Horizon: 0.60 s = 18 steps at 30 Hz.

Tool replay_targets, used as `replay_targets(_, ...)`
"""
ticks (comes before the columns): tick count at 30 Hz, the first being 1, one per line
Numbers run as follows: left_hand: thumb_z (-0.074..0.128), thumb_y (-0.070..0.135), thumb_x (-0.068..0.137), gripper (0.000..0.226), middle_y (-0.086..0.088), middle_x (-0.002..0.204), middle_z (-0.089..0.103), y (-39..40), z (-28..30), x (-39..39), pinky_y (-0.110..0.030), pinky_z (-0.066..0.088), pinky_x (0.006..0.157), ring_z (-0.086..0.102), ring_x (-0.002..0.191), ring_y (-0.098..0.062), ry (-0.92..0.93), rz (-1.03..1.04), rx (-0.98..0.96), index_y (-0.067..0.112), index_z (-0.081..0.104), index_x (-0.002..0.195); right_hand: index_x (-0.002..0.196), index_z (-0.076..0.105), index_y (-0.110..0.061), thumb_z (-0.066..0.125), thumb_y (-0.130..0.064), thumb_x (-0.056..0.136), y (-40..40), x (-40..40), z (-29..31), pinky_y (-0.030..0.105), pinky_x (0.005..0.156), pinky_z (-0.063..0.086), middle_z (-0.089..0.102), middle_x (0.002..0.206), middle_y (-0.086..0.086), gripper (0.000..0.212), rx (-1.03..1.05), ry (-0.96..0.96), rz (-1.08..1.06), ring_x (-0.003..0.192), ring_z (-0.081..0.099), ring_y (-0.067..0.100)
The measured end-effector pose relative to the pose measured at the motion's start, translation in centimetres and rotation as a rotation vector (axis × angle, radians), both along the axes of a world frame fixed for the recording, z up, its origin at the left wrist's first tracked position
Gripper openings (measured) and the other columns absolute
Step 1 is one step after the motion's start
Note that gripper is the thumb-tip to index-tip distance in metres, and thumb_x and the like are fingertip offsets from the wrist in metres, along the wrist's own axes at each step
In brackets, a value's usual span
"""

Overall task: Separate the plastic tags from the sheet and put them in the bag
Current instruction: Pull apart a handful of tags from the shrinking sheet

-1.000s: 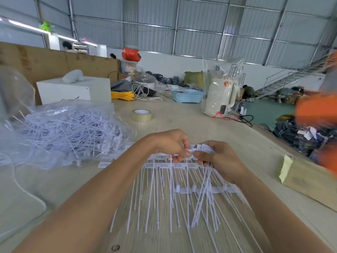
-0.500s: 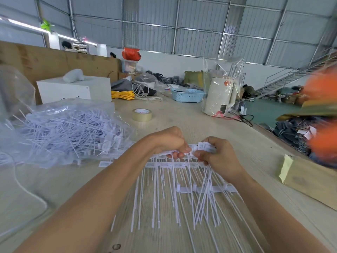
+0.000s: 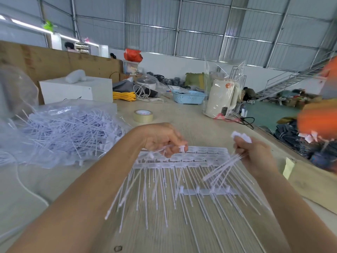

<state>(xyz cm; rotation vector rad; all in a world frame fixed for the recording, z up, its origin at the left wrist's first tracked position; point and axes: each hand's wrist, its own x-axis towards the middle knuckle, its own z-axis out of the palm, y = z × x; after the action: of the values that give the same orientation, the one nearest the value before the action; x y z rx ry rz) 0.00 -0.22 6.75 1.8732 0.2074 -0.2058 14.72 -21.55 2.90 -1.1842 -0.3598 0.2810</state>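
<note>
— Sheet [image 3: 182, 161] flat on the table [image 3: 191, 125], thin, light, springy; best pinched at the heads.
— Left hand [image 3: 162, 139] pinching one tag [image 3: 181, 148], right hand [image 3: 255, 154] clutching a snapped-off bunch [image 3: 221, 168] — hands apart. Bag [image 3: 69, 132] far left.

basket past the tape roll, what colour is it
Light blue, with a perforated pattern in its wall; the basket shows in the head view, the only one.
</note>
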Motion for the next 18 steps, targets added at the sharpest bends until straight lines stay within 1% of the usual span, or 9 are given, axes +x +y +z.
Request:
replay_targets(2, 0.054, 0.005, 0.093, 0.015, -0.004, 0.056, 0.061, -0.5, -0.6, 0.5, -0.020, 0.046, 0.050, 0.054, 0.045, -0.009, -0.067, 0.020, 0.112, 0.002, 0.065, 0.083, 0.091, 0.053, -0.001, 0.046, 0.002, 0.093, 0.0, 0.7, 0.1, 0.009, 0.041, 0.039, 0.050, 0.078, 0.006, 0.008, 0.221, 0.219, 0.077, 0.050, 0.050, 0.005)
replay_targets(4, 0.058, 0.010, 0.092, 0.013, -0.005, 0.070, 0.068, -1.2, -1.8, 1.2, -0.018, 0.048, 0.057, 0.062, 0.057, -0.008, -0.051, 0.017, 0.295, 0.001, 0.068, 0.091, 0.093, 0.052, 0.000, 0.042, 0.000, 0.094, 0.7, 0.5, 0.0, 0.009, 0.040, 0.040, 0.050, 0.078, 0.006, 0.010, 0.289, 0.290, 0.169, 0.048, 0.050, 0.004)
replay_targets(6, 0.062, 0.020, 0.091, 0.020, -0.004, 0.093, 0.070, -1.2, -3.0, 2.0, -0.019, 0.047, 0.072, 0.062, 0.079, -0.009, -0.028, 0.038, 0.593, 0.007, 0.070, 0.102, 0.092, 0.054, 0.002, 0.048, 0.000, 0.090, 1.5, -0.4, 0.0, 0.008, 0.041, 0.041, 0.053, 0.078, 0.008, 0.007, 0.222, 0.253, 0.239, 0.050, 0.051, 0.005)
replay_targets(8, 0.060, 0.030, 0.091, 0.022, -0.004, 0.095, 0.067, -1.4, -3.3, 2.4, -0.023, 0.044, 0.076, 0.059, 0.085, -0.015, -0.096, 0.133, 0.707, 0.010, 0.070, 0.095, 0.092, 0.057, 0.003, 0.060, -0.001, 0.080, 2.1, -1.5, 0.0, 0.010, 0.042, 0.042, 0.055, 0.076, 0.008, 0.013, 0.101, 0.138, 0.245, 0.053, 0.053, 0.007)
replay_targets(10, 0.056, 0.041, 0.092, 0.028, -0.001, 0.087, 0.065, -2.3, -2.6, 2.5, -0.026, 0.045, 0.074, 0.060, 0.082, -0.014, -0.216, 0.208, 0.542, 0.016, 0.064, 0.084, 0.088, 0.060, 0.002, 0.065, 0.000, 0.076, 2.5, -2.3, 0.0, 0.013, 0.045, 0.045, 0.057, 0.070, 0.009, 0.014, 0.030, 0.024, 0.197, 0.053, 0.054, 0.010)
replay_targets(12, 0.051, 0.048, 0.091, 0.034, -0.001, 0.100, 0.068, -4.0, -1.9, 2.5, -0.027, 0.049, 0.083, 0.063, 0.089, -0.010, -0.261, 0.138, 0.363, 0.017, 0.063, 0.093, 0.082, 0.061, -0.001, 0.067, -0.001, 0.079, 2.5, -3.1, 0.2, 0.018, 0.047, 0.046, 0.059, 0.065, 0.008, 0.007, -0.042, -0.167, 0.044, 0.052, 0.053, 0.011)
replay_targets(15, 0.058, 0.043, 0.089, 0.042, -0.004, 0.104, 0.065, -6.9, -2.0, 2.7, -0.031, 0.048, 0.084, 0.062, 0.092, -0.014, -0.300, -0.023, 0.389, 0.007, 0.060, 0.111, 0.082, 0.062, -0.006, 0.071, -0.010, 0.080, 2.0, -4.0, 1.6, 0.016, 0.047, 0.045, 0.062, 0.061, 0.002, 0.010, -0.177, -0.529, -0.250, 0.046, 0.055, 0.006)
replay_targets(17, 0.065, 0.034, 0.087, 0.041, -0.009, 0.107, 0.066, -8.2, -2.6, 3.0, -0.034, 0.048, 0.090, 0.062, 0.096, -0.018, -0.312, -0.068, 0.356, 0.007, 0.057, 0.116, 0.083, 0.062, -0.012, 0.072, -0.013, 0.079, 1.4, -4.6, 3.1, 0.009, 0.043, 0.042, 0.063, 0.061, -0.002, 0.011, -0.210, -0.692, -0.335, 0.042, 0.055, 0.000)
replay_targets(18, 0.067, 0.030, 0.086, 0.040, -0.008, 0.104, 0.068, -8.6, -2.9, 3.0, -0.029, 0.048, 0.090, 0.063, 0.095, -0.017, -0.306, -0.095, 0.323, 0.007, 0.056, 0.118, 0.080, 0.061, -0.017, 0.073, -0.014, 0.078, 1.1, -4.8, 3.8, 0.009, 0.042, 0.042, 0.063, 0.060, -0.004, 0.012, -0.215, -0.743, -0.341, 0.041, 0.056, -0.001)
